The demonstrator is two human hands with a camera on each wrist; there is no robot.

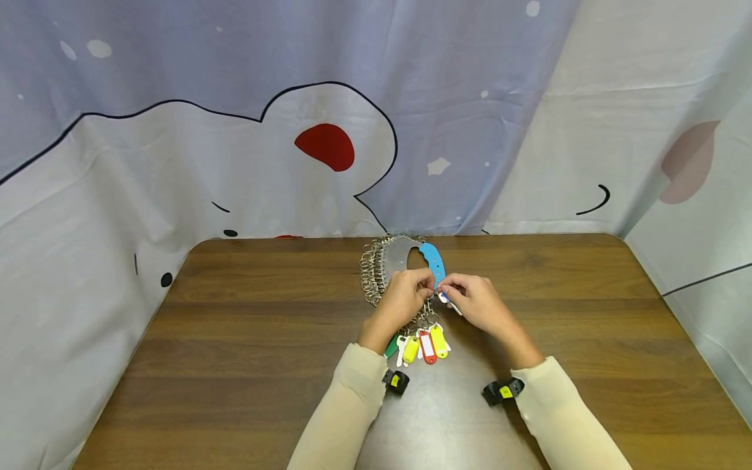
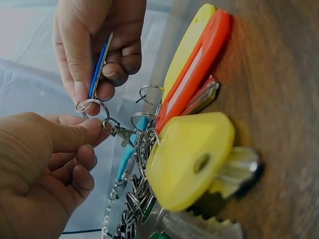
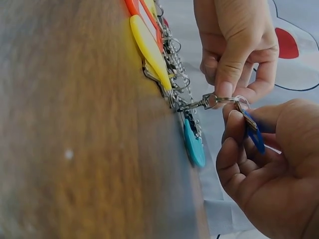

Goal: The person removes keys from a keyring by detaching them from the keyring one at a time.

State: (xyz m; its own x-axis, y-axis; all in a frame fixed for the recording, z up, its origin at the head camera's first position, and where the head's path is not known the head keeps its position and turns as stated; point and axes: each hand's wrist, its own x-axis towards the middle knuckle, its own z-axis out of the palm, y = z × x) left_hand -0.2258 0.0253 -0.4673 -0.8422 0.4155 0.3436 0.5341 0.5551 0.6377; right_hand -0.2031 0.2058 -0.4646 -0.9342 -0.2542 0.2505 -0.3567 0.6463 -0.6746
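Left hand (image 1: pixel 405 295), yours, pinching the split ring (image 2: pixel 106 108) by the near end of the light-blue handle (image 1: pixel 433 261); your right hand (image 1: pixel 478 305), nearer, pinching the blue key tag (image 3: pixel 255 138), long axis slanting rightward and toward you from that handle.

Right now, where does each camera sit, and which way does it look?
Head: on the person's head, facing forward and down at the wooden table; the left hand, right hand and both cream sleeves show.
Left wrist: on the left wrist, facing the blue tag; both hands show, the left one nearer.
Right wrist: on the right wrist, facing that tag too; both hands show, the right one nearer.
Shared: both wrist views show the blue tag and both hands.
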